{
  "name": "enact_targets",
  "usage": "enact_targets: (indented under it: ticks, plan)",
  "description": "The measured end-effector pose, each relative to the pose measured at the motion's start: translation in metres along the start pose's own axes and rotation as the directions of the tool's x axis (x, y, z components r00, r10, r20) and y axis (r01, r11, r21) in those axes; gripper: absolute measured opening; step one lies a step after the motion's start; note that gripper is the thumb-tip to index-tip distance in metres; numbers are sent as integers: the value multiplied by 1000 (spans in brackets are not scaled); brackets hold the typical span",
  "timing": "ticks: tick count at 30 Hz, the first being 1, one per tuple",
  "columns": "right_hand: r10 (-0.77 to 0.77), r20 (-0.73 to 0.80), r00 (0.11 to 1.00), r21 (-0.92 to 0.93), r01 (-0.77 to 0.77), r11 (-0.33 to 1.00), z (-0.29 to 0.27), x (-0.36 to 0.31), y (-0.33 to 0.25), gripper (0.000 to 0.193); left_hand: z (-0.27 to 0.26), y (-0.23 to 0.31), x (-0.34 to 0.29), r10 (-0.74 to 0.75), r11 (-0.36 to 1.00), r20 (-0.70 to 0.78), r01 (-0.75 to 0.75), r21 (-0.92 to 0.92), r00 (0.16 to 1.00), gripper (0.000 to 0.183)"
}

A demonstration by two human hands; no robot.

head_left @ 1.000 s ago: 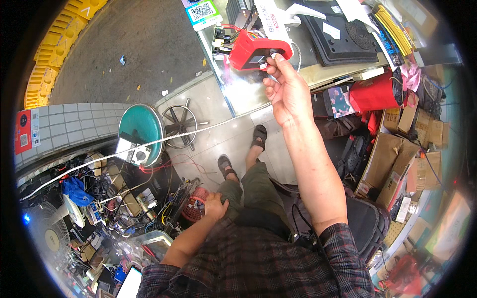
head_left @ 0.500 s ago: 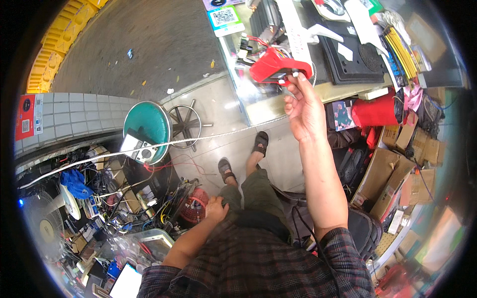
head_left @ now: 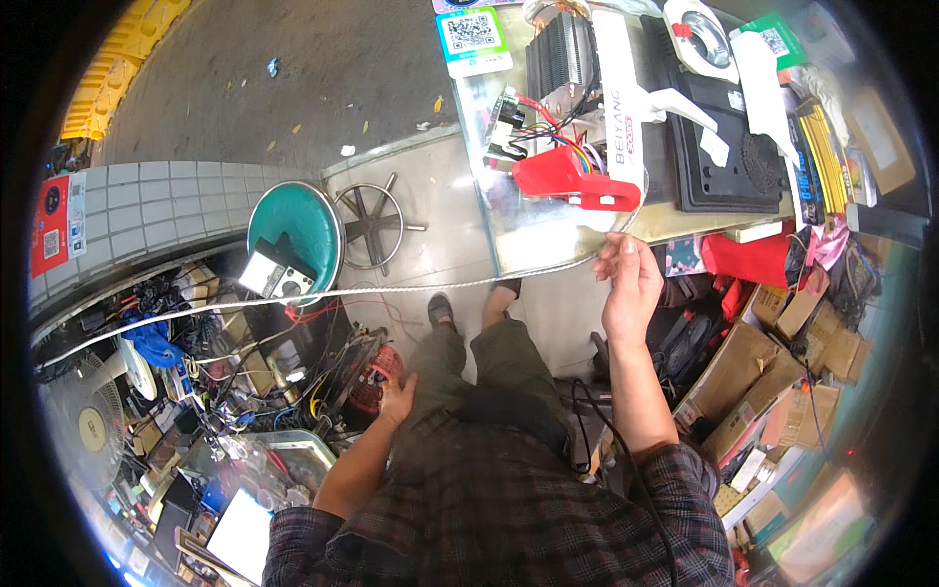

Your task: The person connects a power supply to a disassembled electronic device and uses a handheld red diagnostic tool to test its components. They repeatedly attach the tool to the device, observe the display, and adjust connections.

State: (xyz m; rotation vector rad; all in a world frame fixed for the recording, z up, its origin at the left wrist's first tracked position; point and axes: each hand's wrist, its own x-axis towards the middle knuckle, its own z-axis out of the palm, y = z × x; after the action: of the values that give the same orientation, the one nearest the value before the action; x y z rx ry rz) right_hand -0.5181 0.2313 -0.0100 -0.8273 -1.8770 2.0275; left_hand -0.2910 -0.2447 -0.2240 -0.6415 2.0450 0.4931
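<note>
My right hand (head_left: 629, 289) is just off the near edge of the glass-topped counter (head_left: 533, 240), its fingers loosely curled and nothing visible in them. A white cord (head_left: 440, 289) runs across the view and passes close by its fingertips; I cannot tell whether they touch. Beyond the fingers, a red plastic handheld device (head_left: 577, 181) with a handle-like end lies on the counter, apart from my hand. Low beside my left thigh is my left hand (head_left: 396, 399), thumb apart from the fingers, in front of a red basket (head_left: 375, 377). It holds nothing that I can see.
Wired parts (head_left: 509, 122), a finned heatsink (head_left: 562, 59) and a black panel (head_left: 724, 157) lie on the counter. A green stool (head_left: 293, 220) bears a meter (head_left: 276, 279). Tangled cables and parts fill the left; cardboard boxes (head_left: 738, 377) stand at right.
My right hand has let go of the red device, which now lies on the counter, and has drawn back toward me. My left hand has shifted from my thigh to beside it.
</note>
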Motion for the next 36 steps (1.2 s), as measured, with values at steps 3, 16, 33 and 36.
enact_targets:
  ticks: [3, 16, 33, 36]
  plan:
    - [19, 38, 999, -38, -18, 999, -3, 7, 0, 26, -8, 23, 3, 170, 985, -60, -171, -2, 984, 84]
    - [532, 112, 839, 462, -518, 720, 54, 5, -9, 27, -56, 62, 21, 21, 998, 152, -13, -54, 988, 81]
    - [496, 9, 868, 561, -415, 716, 70, 6, -4, 15, -82, 36, 45, 38, 999, 154, -42, 24, 987, 73]
    - [510, -23, 860, 569, -408, 714, 72, 5, -4, 15, -82, 34, 48, -6, 1000, 187, 8, -9, 982, 72]
